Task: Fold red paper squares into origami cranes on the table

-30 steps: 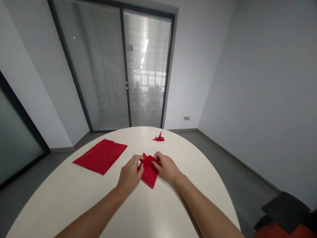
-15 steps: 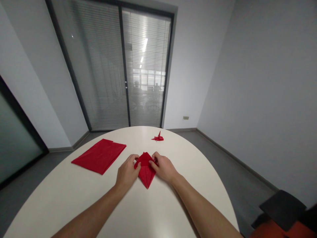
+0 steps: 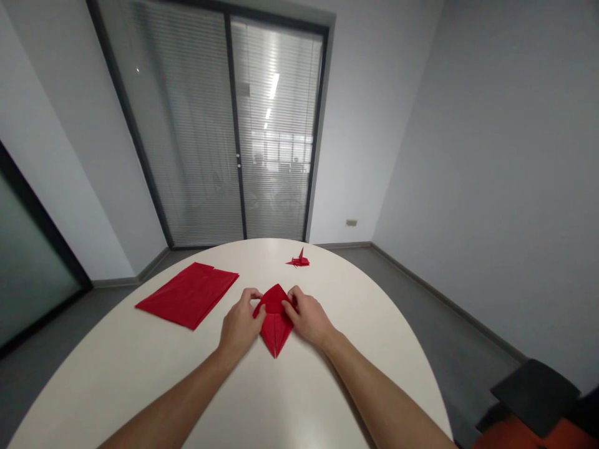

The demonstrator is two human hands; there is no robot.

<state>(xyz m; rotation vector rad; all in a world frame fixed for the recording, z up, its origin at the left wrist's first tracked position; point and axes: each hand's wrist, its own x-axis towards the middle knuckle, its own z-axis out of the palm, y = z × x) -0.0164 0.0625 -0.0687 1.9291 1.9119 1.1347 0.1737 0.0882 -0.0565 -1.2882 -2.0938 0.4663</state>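
Note:
A red sheet of origami paper (image 3: pixel 276 324), folded into a kite-like diamond, is between my hands near the middle of the table. Its lower point faces me, with a crease line running down to it. My left hand (image 3: pixel 241 321) pinches its left edge, thumb on top and fingers curled behind. On the opposite edge my right hand (image 3: pixel 311 315) pinches the paper the same way, thumb over the front. The fingertips behind the paper are partly hidden. Beyond my right hand stands a small red folded paper crane (image 3: pixel 299 259).
A stack of red paper sheets (image 3: pixel 189 296) lies to the left on the round white table (image 3: pixel 234 405). Behind the table are glass panels with blinds (image 3: pixel 281 187). At the lower right, beside the table, is a black and orange chair (image 3: pixel 533 399).
The top of the folded paper has risen into a cleaner point, and its lower tip has shifted slightly left. Both hands keep almost the same place.

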